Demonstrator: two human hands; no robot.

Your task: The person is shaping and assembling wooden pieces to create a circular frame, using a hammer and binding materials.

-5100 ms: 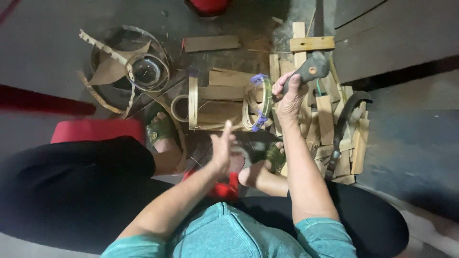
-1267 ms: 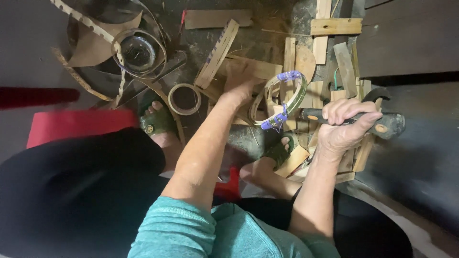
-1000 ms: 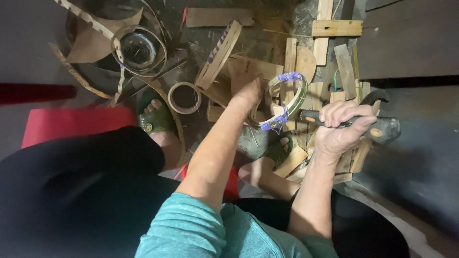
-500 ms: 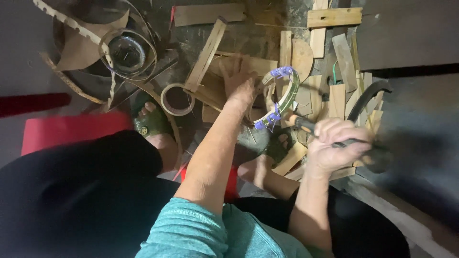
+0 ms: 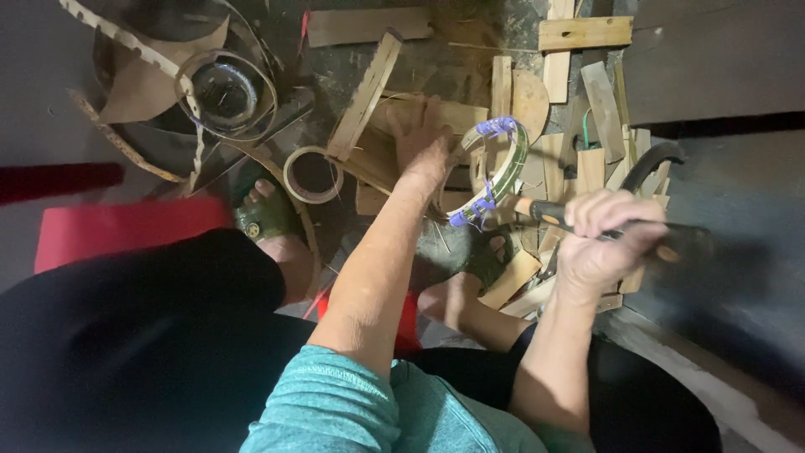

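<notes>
Teal short-sleeved shirt [image 5: 369, 403], black trousers [image 5: 126, 335], green sandals [image 5: 264, 220].

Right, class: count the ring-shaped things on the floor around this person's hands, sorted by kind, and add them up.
Bamboo hoop with purple bindings, beside the left hand: 1
Small tan ring by the foot: 1
Round hoop around a dark centre, top left: 1
Total: 3
The right hand grips a dark tool handle; it is no ring, so it is left out.
</notes>
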